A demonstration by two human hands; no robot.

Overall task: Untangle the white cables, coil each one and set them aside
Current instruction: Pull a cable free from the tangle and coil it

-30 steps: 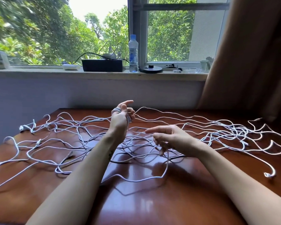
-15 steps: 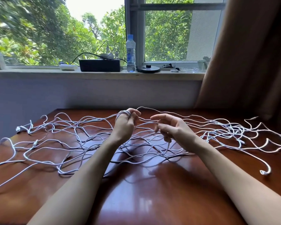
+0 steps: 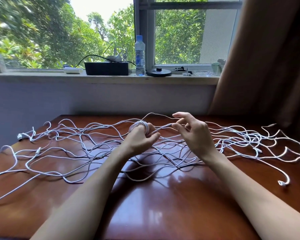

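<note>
Your left hand (image 3: 142, 138) curls its fingers (image 3: 152, 135) around a small coil (image 3: 138, 124) of white cable, above the middle of the desk (image 3: 163, 205). Your right hand (image 3: 195, 134) pinches the strand (image 3: 163, 127) leading from it. The other white cables (image 3: 87, 144) lie tangled across the desk.

**Glossy wood under matt white cord**

The tabletop (image 3: 163, 213) is reddish-brown wood with a smooth, high-gloss finish that mirrors the window light. The white cables (image 3: 163, 127) look matt and faintly textured. On the pale, matt windowsill (image 3: 102, 78) stand a clear plastic bottle (image 3: 140, 56) and a dull black box (image 3: 107, 68). The brown curtain (image 3: 267, 58) is soft matt cloth.
</note>
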